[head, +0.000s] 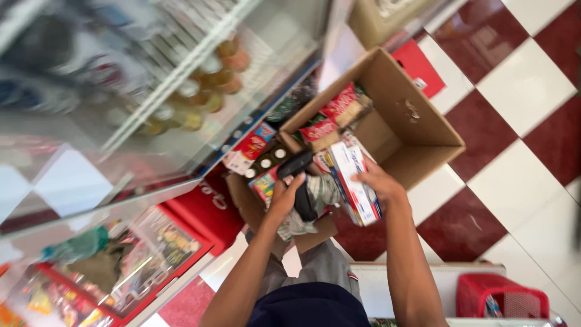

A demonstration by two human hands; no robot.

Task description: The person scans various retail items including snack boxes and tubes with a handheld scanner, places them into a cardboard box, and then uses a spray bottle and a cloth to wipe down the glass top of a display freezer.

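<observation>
My left hand [284, 195] grips a black handheld device [295, 165] above a lower cardboard box [239, 188] full of small packs. My right hand [376, 183] holds a stack of white, blue and red boxes [354, 181] on edge, over the near side of a large open cardboard box [405, 115]. Red and green packets [331, 116] lie inside that box at its far end. A crumpled striped cloth [315, 200] lies between my hands.
A glass-fronted display case [121, 91] with bottles and goods fills the left side. A red mat [206, 209] lies at its foot. The floor [514, 91] is red and white checks. A red basket [502, 295] sits on a white surface lower right.
</observation>
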